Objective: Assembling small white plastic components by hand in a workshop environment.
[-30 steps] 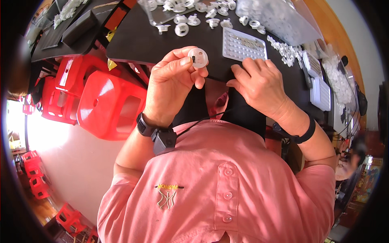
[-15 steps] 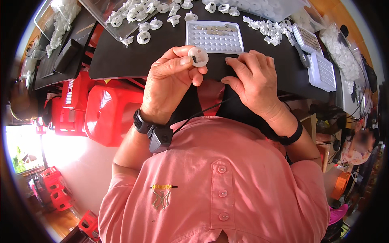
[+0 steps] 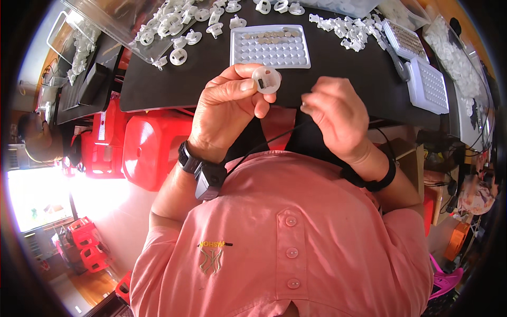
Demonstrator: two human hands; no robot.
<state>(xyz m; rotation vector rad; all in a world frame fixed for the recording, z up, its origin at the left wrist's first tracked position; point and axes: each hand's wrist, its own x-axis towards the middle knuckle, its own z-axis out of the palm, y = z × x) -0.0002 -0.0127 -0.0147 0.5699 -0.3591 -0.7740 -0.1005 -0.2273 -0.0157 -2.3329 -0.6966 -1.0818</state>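
Observation:
My left hand pinches a round, translucent white plastic part by its left edge, between thumb and fingers. The part has small slots in it and is held up above the front edge of the table. To its right, my right hand is raised with its fingers drawn together, blurred by motion. A small greyish speck shows at its fingertips, too small to name. Beyond both hands lies a white tray with rows of round pockets; several silver discs sit in its far rows.
On the black table loose round white parts are heaped at the far left. Small white pieces lie at the far right, near a dark-handled tool and more trays. A red stool stands at left.
My right hand has lifted from beside the table edge and moved slightly right, its fingers now drawn together. My left hand still holds the round part, turned slightly. The view has shifted a little.

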